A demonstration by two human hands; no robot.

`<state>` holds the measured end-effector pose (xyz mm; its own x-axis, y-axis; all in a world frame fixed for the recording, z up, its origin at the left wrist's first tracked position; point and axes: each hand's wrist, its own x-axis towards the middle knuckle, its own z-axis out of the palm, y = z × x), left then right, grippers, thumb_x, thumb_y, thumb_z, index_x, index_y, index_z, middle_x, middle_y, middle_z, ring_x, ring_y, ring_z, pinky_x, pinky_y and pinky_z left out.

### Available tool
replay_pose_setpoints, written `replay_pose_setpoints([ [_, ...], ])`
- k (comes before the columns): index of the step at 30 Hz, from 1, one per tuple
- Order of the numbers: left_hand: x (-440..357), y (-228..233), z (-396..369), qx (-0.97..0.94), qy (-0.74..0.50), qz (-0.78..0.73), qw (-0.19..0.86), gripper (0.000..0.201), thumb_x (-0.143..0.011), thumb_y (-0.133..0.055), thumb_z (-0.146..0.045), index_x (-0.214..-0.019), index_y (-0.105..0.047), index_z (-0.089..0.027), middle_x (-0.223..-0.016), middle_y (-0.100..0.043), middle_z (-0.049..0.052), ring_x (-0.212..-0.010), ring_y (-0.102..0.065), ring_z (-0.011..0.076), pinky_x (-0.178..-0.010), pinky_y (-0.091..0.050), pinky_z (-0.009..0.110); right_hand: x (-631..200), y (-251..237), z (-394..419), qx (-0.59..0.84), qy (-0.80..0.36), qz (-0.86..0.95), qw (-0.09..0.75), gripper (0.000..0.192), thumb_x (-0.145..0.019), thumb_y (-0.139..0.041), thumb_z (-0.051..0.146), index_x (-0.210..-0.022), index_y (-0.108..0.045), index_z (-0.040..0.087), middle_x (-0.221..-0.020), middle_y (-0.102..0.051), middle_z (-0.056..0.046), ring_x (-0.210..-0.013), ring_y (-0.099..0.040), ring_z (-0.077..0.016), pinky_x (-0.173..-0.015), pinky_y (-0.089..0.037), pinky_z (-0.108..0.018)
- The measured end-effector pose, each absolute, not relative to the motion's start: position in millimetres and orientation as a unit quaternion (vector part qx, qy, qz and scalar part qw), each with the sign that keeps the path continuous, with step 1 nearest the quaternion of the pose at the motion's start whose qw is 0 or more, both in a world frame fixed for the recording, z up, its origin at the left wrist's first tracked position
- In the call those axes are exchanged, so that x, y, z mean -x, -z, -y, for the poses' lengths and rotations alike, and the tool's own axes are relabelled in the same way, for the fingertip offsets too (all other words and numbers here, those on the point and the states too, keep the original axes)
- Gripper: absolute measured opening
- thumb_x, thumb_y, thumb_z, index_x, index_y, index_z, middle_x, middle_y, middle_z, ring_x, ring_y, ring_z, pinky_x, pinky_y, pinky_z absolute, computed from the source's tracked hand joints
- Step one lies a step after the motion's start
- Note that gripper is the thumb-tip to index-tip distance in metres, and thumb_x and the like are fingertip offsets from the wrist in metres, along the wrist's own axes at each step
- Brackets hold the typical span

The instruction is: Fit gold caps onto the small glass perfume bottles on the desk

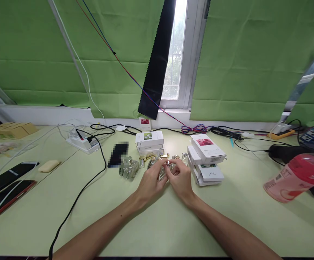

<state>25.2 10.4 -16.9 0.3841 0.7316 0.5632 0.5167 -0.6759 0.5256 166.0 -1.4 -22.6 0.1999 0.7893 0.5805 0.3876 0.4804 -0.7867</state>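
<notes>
Both hands meet at the middle of a pale green table (151, 224). My left hand (150, 182) and my right hand (180, 180) together pinch a small clear glass bottle (164, 172) with a metal neck, held just above the tabletop. Around it lie several more small glass bottles (129, 169) and gold caps (148, 156). Behind them stands a stack of white boxes (149, 141). To the right of my right hand lies another pile of white boxes (207, 159).
A black cable (81, 191) crosses the table on the left, near a white power strip (81, 141), dark phones (6, 178) and a beige bar (48, 165). A pink bottle (295, 177) lies at the right. Cables run along the back wall under the green curtains.
</notes>
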Motion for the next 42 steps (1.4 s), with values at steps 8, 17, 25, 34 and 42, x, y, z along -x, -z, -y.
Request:
replay_pose_setpoints([
  [8, -24.7, 18.6, -10.4, -0.83, -0.412, -0.359, 0.111, 0.036, -0.09, -0.06, -0.015, -0.125, -0.058, -0.02, -0.101, -0.069, 0.005, -0.076, -0.063, 0.0147, -0.066, -0.051, 0.025, -166.6, 21.7, 1.7, 0.485, -0.156, 0.616, 0.601, 0.009, -0.088, -0.06, 0.023, -0.088, -0.068, 0.018, -0.074, -0.065, 0.001, -0.05, -0.048, -0.0106, -0.052, -0.039, -0.025],
  [17, -24.2, 17.5, -11.5, -0.828, -0.413, -0.362, 0.116, 0.032, -0.091, -0.06, -0.018, -0.123, -0.06, -0.021, -0.097, -0.07, 0.004, -0.075, -0.063, 0.0146, -0.067, -0.051, 0.025, -166.6, 22.7, 1.2, 0.481, -0.15, 0.623, 0.599, 0.009, -0.088, -0.058, 0.021, -0.086, -0.067, 0.018, -0.072, -0.063, 0.001, -0.051, -0.047, -0.0104, -0.052, -0.037, -0.024],
  [25, -24.1, 16.6, -10.6, -0.824, -0.423, -0.357, 0.122, 0.03, -0.093, -0.06, -0.02, -0.123, -0.061, -0.022, -0.1, -0.071, 0.004, -0.075, -0.064, 0.0142, -0.067, -0.052, 0.026, -165.6, 24.1, 0.7, 0.474, -0.172, 0.619, 0.602, 0.011, -0.089, -0.057, 0.023, -0.087, -0.067, 0.018, -0.077, -0.064, 0.0, -0.051, -0.047, -0.0099, -0.05, -0.037, -0.024],
  [34, -23.4, 15.0, -9.6, -0.845, -0.412, -0.33, 0.086, 0.037, -0.094, -0.058, -0.013, -0.13, -0.059, -0.021, -0.096, -0.068, 0.004, -0.076, -0.064, 0.014, -0.065, -0.051, 0.024, -164.6, 23.3, 1.0, 0.474, -0.161, 0.62, 0.604, 0.011, -0.089, -0.057, 0.021, -0.086, -0.067, 0.018, -0.075, -0.064, 0.0, -0.051, -0.049, -0.0099, -0.051, -0.039, -0.024],
  [42, -22.7, 15.8, -10.5, -0.845, -0.406, -0.335, 0.097, 0.042, -0.093, -0.058, -0.011, -0.133, -0.058, -0.023, -0.1, -0.068, 0.005, -0.078, -0.064, 0.0148, -0.066, -0.051, 0.025, -163.6, 24.9, -0.3, 0.475, -0.165, 0.617, 0.606, 0.01, -0.09, -0.057, 0.023, -0.085, -0.065, 0.019, -0.073, -0.063, 0.0, -0.05, -0.048, -0.01, -0.048, -0.039, -0.024],
])
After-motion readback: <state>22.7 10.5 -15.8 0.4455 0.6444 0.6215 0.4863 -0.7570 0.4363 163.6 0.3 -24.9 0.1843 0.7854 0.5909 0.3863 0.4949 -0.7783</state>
